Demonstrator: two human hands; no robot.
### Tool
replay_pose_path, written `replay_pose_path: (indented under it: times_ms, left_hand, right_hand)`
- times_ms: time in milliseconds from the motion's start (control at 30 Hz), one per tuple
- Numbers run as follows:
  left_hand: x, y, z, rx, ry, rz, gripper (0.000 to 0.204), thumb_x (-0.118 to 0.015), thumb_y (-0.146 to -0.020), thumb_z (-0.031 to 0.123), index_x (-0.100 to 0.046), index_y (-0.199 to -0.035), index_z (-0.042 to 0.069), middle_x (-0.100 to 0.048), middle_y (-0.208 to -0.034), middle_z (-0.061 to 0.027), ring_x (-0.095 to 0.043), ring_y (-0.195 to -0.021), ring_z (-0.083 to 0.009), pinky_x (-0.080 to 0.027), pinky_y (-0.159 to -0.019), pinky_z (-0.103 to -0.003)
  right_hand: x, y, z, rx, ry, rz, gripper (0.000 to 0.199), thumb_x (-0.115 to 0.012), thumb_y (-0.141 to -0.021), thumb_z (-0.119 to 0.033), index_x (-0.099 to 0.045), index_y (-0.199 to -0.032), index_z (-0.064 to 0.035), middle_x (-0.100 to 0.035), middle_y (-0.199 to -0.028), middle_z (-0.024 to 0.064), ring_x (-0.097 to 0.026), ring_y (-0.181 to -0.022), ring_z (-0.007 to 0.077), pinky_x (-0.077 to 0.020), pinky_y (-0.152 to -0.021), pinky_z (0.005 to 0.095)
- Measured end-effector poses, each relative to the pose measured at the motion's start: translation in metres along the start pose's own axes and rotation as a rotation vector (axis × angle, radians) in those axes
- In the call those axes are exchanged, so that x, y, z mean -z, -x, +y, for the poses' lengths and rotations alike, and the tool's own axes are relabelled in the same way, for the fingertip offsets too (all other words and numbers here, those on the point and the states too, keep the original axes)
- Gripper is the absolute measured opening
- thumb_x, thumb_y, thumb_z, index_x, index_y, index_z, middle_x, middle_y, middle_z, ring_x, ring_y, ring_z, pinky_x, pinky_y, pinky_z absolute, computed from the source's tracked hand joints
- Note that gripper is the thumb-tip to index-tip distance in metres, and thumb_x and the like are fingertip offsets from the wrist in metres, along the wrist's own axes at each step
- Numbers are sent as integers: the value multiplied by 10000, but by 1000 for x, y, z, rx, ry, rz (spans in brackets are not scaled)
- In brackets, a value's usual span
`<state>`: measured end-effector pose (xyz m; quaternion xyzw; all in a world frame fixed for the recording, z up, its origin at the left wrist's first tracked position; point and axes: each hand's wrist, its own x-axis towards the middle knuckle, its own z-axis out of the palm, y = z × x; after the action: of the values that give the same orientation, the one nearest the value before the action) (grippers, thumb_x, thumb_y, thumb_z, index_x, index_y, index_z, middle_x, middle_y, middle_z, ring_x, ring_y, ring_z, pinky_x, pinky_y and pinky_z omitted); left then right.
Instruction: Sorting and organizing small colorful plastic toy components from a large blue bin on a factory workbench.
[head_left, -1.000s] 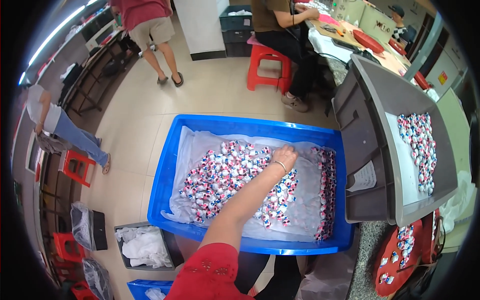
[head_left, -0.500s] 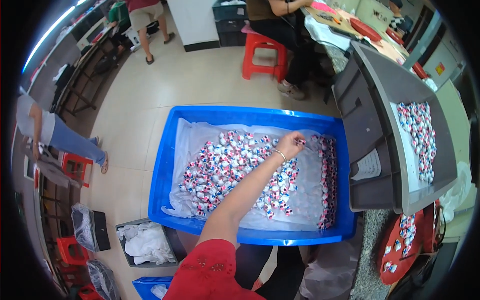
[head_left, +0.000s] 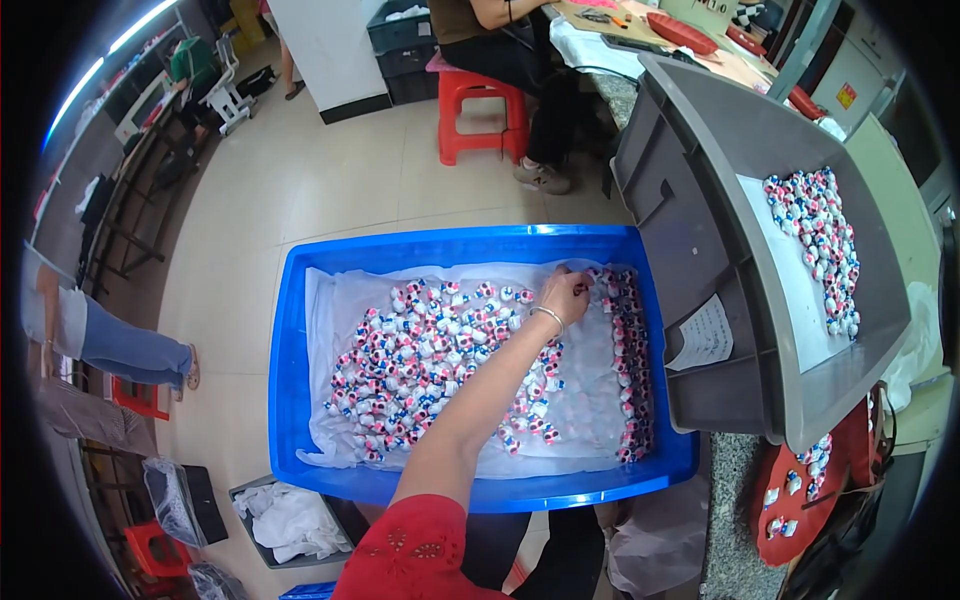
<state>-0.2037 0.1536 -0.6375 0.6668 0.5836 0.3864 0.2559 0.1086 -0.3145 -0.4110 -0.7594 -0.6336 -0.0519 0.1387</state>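
My left hand (head_left: pixel 566 291) reaches across a blue plastic bin (head_left: pixel 460 497), fingers pinched around a small painted figurine, mostly hidden by them. The hand is at the far end of tightly packed rows of figurines (head_left: pixel 632 370) along the bin's right wall. Left of my forearm lies a loose heap of the same white, blue and pink figurines (head_left: pixel 420 350). A crumpled white plastic sheet (head_left: pixel 590 410) lines the bin beneath them. No part of my right hand can be made out.
A tilted grey crate (head_left: pixel 690 250) holding more figurines stands against the bin's right side. A red tray (head_left: pixel 785 500) with figurines rests on the counter at right. A seated person's red stool (head_left: pixel 480 115) is beyond; a dark bin of white cloth (head_left: pixel 295 520) sits left of me.
The whole view has shifted, moving the bin left in the picture. My left hand has moved closer to the far end of the packed rows.
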Motion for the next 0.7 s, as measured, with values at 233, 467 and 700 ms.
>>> replay_pose_path:
  times_ms: [233,467,700]
  left_hand:
    - [-7,-14,-2,120,253,-79,257,-680,-707,108,-696,-962,93,-595,-976,-173,-623,-873,-310,-504,-799,-372]
    - [-17,-14,4,140,202,-111,292,-688,-694,84,-680,-986,72,-566,-1105,-193,-621,-901,-296,-508,-804,-371]
    - [-25,-13,1,158,365,-104,283,-708,-690,87,-663,-964,32,-583,-1041,-190,-617,-884,-310,-509,-763,-367]
  right_hand:
    - [-5,-9,0,-50,27,12,314,-586,-889,-134,-458,-618,-42,-425,-582,175,-426,-522,348,-364,-500,429]
    - [-8,-11,4,-101,37,24,331,-588,-889,-161,-466,-610,-32,-435,-574,186,-419,-515,359,-358,-496,437]
    - [-8,-13,7,-139,-17,-31,316,-584,-884,-134,-464,-615,-20,-423,-592,195,-413,-569,366,-341,-534,450]
